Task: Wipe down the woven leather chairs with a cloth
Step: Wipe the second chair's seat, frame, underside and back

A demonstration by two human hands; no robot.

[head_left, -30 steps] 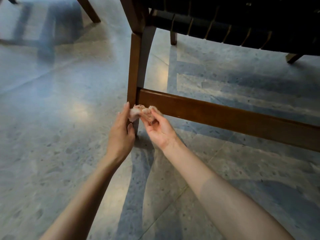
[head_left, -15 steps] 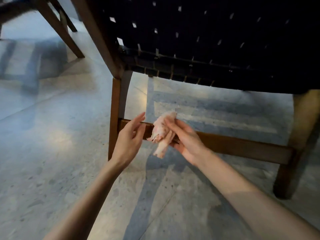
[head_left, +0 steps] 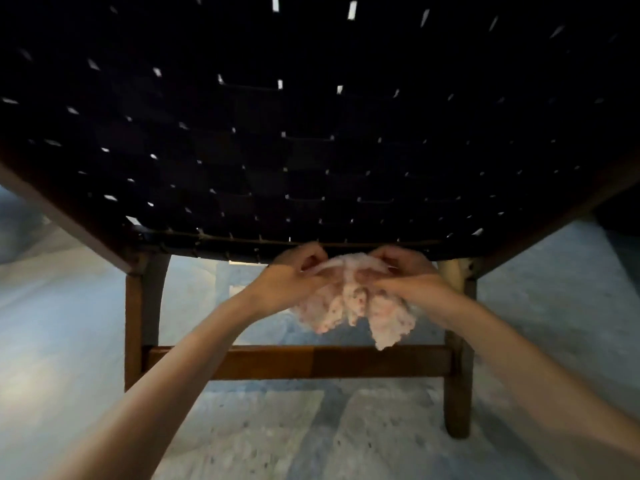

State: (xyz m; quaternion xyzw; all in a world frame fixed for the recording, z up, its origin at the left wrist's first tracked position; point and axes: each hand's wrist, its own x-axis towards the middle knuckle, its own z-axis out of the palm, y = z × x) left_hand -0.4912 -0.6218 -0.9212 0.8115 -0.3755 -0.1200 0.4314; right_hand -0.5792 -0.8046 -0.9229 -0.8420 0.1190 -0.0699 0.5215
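Note:
A chair with a dark woven leather panel point(head_left: 311, 133) fills the upper part of the head view, on a brown wooden frame. A pale pink cloth point(head_left: 360, 303) hangs spread just below the panel's lower edge. My left hand point(head_left: 294, 275) grips the cloth's top left edge and my right hand point(head_left: 405, 275) grips its top right edge. The cloth droops down between them toward the wooden crossbar point(head_left: 294, 362).
Two wooden legs, the left leg point(head_left: 135, 327) and the right leg point(head_left: 457, 375), stand on a grey speckled stone floor point(head_left: 263, 438). The slanted side rails of the frame run out to both edges of the view.
My view has risen and centred on the chair's woven panel. The cloth, bunched in my right hand before, is now spread out and held by both hands higher up.

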